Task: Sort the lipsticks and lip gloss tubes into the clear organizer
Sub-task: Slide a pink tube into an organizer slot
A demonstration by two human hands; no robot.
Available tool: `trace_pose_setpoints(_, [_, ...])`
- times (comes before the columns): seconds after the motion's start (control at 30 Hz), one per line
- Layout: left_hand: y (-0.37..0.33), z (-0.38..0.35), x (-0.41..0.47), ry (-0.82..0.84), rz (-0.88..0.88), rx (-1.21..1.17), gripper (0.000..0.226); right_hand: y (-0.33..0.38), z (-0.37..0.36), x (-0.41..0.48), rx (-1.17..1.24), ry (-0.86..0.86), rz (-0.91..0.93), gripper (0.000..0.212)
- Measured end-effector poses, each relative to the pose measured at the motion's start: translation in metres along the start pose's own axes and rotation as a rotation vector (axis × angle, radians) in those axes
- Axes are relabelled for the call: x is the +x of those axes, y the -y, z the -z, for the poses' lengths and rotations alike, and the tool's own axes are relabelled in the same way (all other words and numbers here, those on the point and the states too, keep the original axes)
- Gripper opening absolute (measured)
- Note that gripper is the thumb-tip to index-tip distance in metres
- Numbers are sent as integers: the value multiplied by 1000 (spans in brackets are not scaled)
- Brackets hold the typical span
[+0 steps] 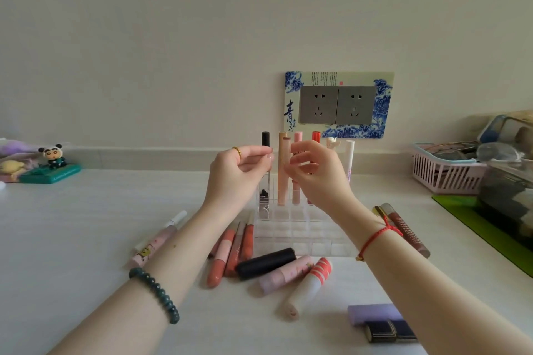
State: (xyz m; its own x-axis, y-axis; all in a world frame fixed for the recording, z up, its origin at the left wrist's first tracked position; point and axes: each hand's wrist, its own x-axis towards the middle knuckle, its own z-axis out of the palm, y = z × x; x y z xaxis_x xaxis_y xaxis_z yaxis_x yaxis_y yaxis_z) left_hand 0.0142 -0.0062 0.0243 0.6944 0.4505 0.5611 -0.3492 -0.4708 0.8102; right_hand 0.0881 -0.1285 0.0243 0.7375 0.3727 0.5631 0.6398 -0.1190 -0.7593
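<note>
left hand (239, 173): fingers (266, 153) curled, thumb and fingertips pinching the black-capped tube (265, 138) just under its cap
black-capped tube: upright, clear body running down from the left fingers into the back-left slot of the organizer (288, 233)
right hand (317, 176): fingers (301, 150) curled in among the standing tubes, tips against the brown-capped tube (286, 143). Can't tell whether they grip it or the pink tube (298, 137) behind them
brown-capped tube: upright in the back row, between the two sets of fingers, just beside a taller beige tube (282, 135)
red tube (316, 137): upright, cap showing above the right fingers, body mostly hidden by that hand
white tube (350, 158): upright beyond the right hand. Can't tell if it sits in a slot
organizer: on the tabletop (86, 239), directly below both sets of fingers, front rows with nothing standing in them
loose, below left fingers: coral glosses (223, 256) and a pink cartoon tube (155, 245), lying flat on either side of the left forearm
loose, below organizer: black lipstick (266, 263), pale pink lipstick (285, 274), striped-cap tube (308, 288), lying flat, touching one another
loose, by right forearm: brown gloss (408, 232), lilac case (373, 313)
</note>
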Motion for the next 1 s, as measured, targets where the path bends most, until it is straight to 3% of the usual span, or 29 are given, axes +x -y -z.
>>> trace_pose_setpoints(1.0, [1,7,3,-21,61,-74,6,-15,-4,-4,-75,38,-72,28])
